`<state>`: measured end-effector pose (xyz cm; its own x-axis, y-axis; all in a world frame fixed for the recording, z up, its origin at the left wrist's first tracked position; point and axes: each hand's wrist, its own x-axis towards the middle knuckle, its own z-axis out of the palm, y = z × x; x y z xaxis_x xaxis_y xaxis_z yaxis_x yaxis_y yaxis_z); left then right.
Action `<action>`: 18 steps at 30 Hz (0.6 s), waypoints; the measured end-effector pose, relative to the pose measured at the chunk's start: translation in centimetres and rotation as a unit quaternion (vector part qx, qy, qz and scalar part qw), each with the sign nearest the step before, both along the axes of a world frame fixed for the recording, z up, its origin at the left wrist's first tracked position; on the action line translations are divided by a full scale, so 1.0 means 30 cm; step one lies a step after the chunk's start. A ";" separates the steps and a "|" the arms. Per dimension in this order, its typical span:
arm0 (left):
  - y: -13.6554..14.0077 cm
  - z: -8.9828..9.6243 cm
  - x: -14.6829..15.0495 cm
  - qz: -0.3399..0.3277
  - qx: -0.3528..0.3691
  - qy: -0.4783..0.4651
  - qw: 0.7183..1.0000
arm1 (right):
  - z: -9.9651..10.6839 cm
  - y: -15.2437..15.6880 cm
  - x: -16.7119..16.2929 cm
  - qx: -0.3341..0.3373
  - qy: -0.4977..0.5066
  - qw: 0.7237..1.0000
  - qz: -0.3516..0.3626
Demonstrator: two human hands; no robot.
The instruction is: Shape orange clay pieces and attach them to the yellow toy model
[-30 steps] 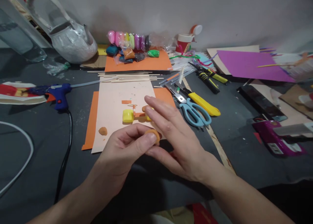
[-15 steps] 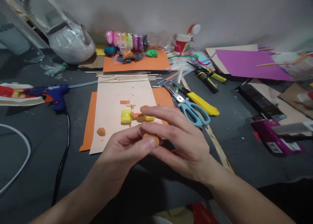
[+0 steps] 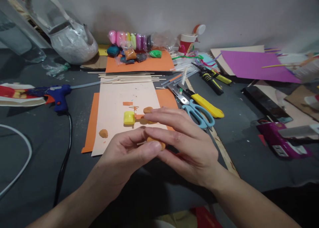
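Between my two hands is a flattened lump of orange modelling clay (image 3: 159, 144). My left hand (image 3: 132, 151) is closed on it, the thumb pressing its near face. My right hand (image 3: 186, 141) curls around the same lump, its fingers meeting my left fingertips. Just beyond lies a small build of yellow clay (image 3: 129, 117) and orange strips on the cream sheet (image 3: 117, 95), partly covered by my right fingers. One orange clay piece (image 3: 148, 110) shows past my right fingertips. Another orange clay lump (image 3: 103, 133) rests on the sheet's left side.
Right of the sheet lie blue-handled scissors (image 3: 198, 113), a yellow utility knife (image 3: 208, 105) and pliers (image 3: 211, 82). A blue glue gun (image 3: 58, 97) with its cord is at left. Thin sticks (image 3: 132, 79) and bagged clay (image 3: 129, 47) sit behind; a grey kettle-shaped pot (image 3: 72, 43) stands back left.
Both hands have stayed on the orange clay, with small finger movements. My right fingers now cover more of the yellow piece at the build's right end.
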<state>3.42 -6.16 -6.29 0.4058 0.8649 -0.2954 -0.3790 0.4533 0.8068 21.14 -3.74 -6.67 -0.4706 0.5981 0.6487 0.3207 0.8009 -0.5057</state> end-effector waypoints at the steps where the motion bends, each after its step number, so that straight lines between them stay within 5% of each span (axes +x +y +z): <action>1: -0.004 -0.003 0.002 -0.003 -0.003 -0.007 1.000 | 0.001 -0.001 0.000 0.000 0.000 1.000 -0.008; 18: -0.012 -0.010 0.018 0.019 0.001 -0.013 1.000 | -0.016 -0.011 -0.014 0.034 -0.011 0.997 -0.063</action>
